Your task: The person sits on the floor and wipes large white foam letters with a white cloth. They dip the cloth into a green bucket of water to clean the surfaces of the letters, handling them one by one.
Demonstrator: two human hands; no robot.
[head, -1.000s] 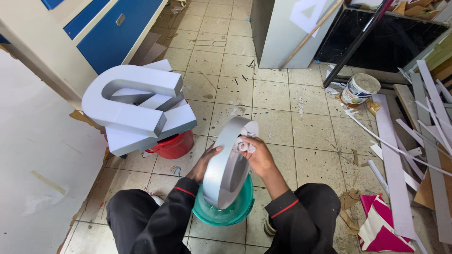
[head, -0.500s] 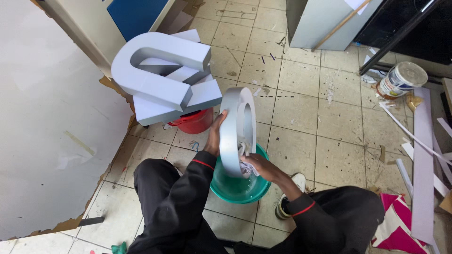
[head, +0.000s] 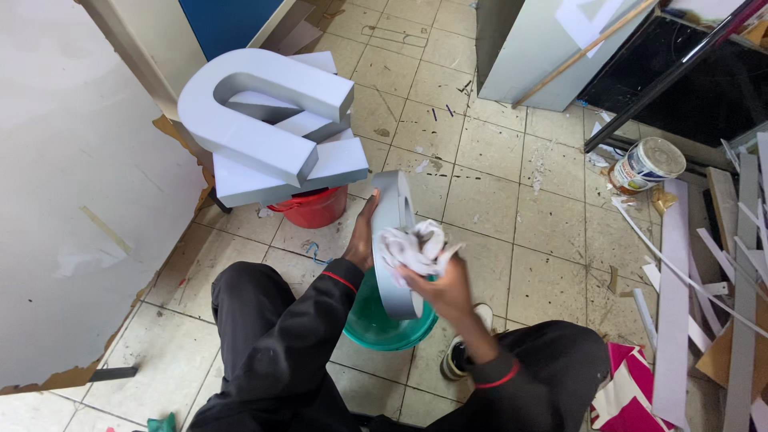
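Held upright over the green basin [head: 376,328], the grey ring-shaped letter [head: 394,240] is gripped by the left hand [head: 362,236] at its 9 o'clock edge while the right hand [head: 444,284], closed around a white rag [head: 412,244], presses it, and a wet slip could drop it onto the tiled floor [head: 496,176].

Even, bright daylight fills the scene; the grey letter stack [head: 268,128] throws only a soft shadow beneath itself. Focus is sharp, with mild wide-angle bending beyond it at the edges.
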